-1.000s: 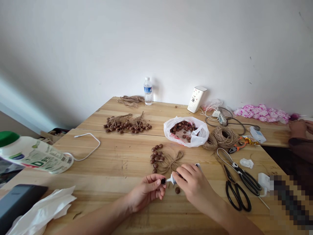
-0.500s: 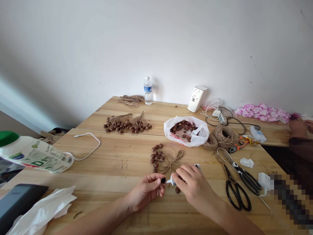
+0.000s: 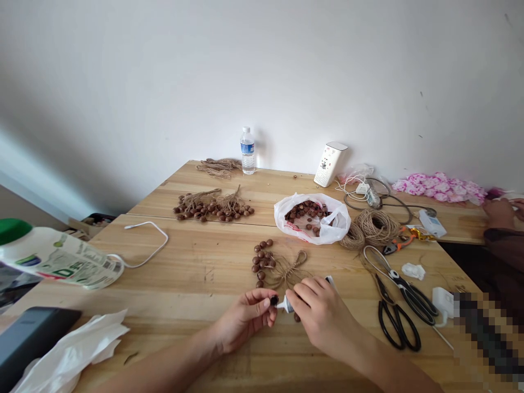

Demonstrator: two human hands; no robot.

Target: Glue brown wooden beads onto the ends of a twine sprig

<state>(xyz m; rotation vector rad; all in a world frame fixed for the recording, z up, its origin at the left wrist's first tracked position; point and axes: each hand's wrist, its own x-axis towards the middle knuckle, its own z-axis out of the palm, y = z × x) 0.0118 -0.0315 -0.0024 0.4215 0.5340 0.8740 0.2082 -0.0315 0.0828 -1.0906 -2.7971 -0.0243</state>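
Between the fingertips of my left hand (image 3: 249,314) is a brown nut shell (image 3: 274,300), its dark hollow facing right. My right hand (image 3: 321,311) is closed around a glue tube (image 3: 289,304), whose white nozzle points left and meets or nearly meets the shell's opening. Most of the tube is hidden by my fingers. Just behind my hands lies a bundle of twine strands (image 3: 289,268) with a knotted loop, and round brown nuts (image 3: 261,262) sit at the strands' left ends. Another brown nut (image 3: 297,317) shows partly under my right hand.
A white plastic bag (image 3: 344,221) of nut shells stands beyond my hands, with twine rolls (image 3: 375,228) beside it. Scissors (image 3: 396,322) and pliers (image 3: 399,243) lie right. Finished-looking nut bunches (image 3: 213,206), a water bottle (image 3: 248,155) and a co-worker's hand (image 3: 499,212) are farther off.
My right hand and the tube have shifted very slightly left, bringing the nozzle closer to the shell. The co-worker's hands at the far right have moved a little.
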